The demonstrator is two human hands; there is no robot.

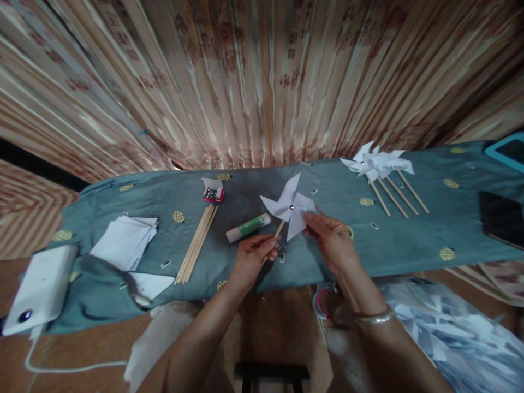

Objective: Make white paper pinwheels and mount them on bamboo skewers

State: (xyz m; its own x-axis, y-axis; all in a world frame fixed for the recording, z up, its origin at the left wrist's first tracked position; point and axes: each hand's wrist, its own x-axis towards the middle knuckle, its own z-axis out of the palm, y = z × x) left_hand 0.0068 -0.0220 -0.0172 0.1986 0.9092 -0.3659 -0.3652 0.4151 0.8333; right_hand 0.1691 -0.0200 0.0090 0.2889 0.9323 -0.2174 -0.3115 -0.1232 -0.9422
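Note:
A white paper pinwheel (290, 203) with a shiny pin at its centre is held above the cloth in the middle. My left hand (256, 254) is closed around its wooden stick (280, 228). With thumb and fingers, my right hand (329, 237) pinches the lower right blade. Just behind my left hand lies a green and white glue stick (248, 227). Several bare wooden sticks (197, 244) lie side by side further left. Beyond them stands an opened small red box (213, 191) of metal pins.
Several pinwheels (379, 162) lie at the back right. White paper sheets (123, 240) and a white device (43, 284) with a cable are at left. A dark phone (501, 218) and a blue-edged object (507, 152) sit at right. A patterned curtain (262, 82) hangs behind.

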